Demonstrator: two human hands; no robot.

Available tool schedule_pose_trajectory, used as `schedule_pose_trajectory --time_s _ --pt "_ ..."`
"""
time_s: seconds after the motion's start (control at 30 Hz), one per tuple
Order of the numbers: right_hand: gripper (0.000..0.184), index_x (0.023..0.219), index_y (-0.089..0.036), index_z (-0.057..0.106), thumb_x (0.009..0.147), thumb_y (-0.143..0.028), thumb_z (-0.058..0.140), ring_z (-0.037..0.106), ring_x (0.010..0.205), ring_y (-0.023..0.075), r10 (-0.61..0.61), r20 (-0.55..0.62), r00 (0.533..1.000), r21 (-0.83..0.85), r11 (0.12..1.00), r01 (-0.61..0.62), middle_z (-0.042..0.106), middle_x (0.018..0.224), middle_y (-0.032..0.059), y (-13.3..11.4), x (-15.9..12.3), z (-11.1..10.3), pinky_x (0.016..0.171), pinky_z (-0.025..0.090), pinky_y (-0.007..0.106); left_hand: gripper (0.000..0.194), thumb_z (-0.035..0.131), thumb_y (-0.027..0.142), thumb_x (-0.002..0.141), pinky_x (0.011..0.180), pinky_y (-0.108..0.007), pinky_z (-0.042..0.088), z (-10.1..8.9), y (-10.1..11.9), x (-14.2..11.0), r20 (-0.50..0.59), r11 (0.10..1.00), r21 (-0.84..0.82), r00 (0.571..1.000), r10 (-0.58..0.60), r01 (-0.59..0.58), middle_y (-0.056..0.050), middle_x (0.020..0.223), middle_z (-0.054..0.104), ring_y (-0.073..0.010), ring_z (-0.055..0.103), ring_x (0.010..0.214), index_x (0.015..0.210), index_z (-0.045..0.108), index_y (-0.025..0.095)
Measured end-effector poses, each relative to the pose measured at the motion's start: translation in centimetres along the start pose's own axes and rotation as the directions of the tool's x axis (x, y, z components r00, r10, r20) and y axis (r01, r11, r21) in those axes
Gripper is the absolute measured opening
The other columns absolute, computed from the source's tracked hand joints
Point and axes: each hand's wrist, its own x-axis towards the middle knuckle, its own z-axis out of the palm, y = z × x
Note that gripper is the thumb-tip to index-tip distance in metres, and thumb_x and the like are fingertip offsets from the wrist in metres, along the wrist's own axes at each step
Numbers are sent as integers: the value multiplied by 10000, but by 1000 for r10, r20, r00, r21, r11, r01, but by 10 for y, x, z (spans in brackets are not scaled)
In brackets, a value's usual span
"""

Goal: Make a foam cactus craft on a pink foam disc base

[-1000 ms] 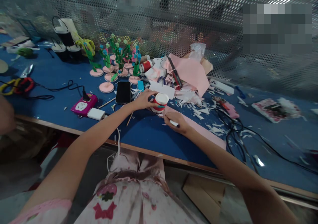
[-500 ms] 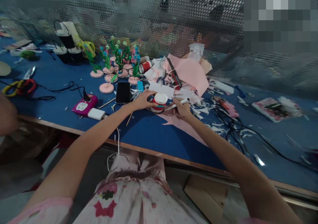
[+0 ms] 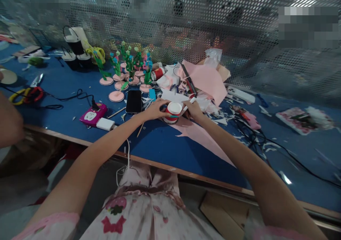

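Note:
My left hand is closed around the left side of a small round red container with a white top, which stands upright on the pink paper. A teal mark shows near my left thumb, low on the container. On the other side, my right hand grips a white pen, slanting with its lower end towards the container's right side. Whether the pen's tip touches the paper is too small to tell. White paper lies just behind the container.
A black phone, a magenta power bank and flower crafts on pink discs lie to the left. Paper scraps and a large pink sheet are piled behind. Scissors and another person's arm are far left; cables run right.
The pen in my right hand has swung to a steeper slant, and my right hand has turned with it. My left hand keeps its hold on the container. The view has shifted slightly.

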Motion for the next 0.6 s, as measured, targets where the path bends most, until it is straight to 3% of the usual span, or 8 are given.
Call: schedule_pose_trajectory --time_s 0.4,0.6 --pt "337 479 -210 447 760 -390 492 286 215 87 63 39 997 -91 994 -60 360 246 -27 -7 25 3 251 186 211 576 713 403 712 990 -420 366 0 -2 -2 -7 998 -47 999 31 -31 -103 1177 577 -267 444 1165 1224 543 201" --pt "296 499 -203 462 764 -335 484 284 269 83 33 53 998 -115 993 -27 346 273 -34 -8 42 10 293 190 212 555 697 393 730 968 -410 385 0 -1 -1 4 1000 -4 1000 20 -20 -92 1171 567 -264 448 1127 1230 536 213"
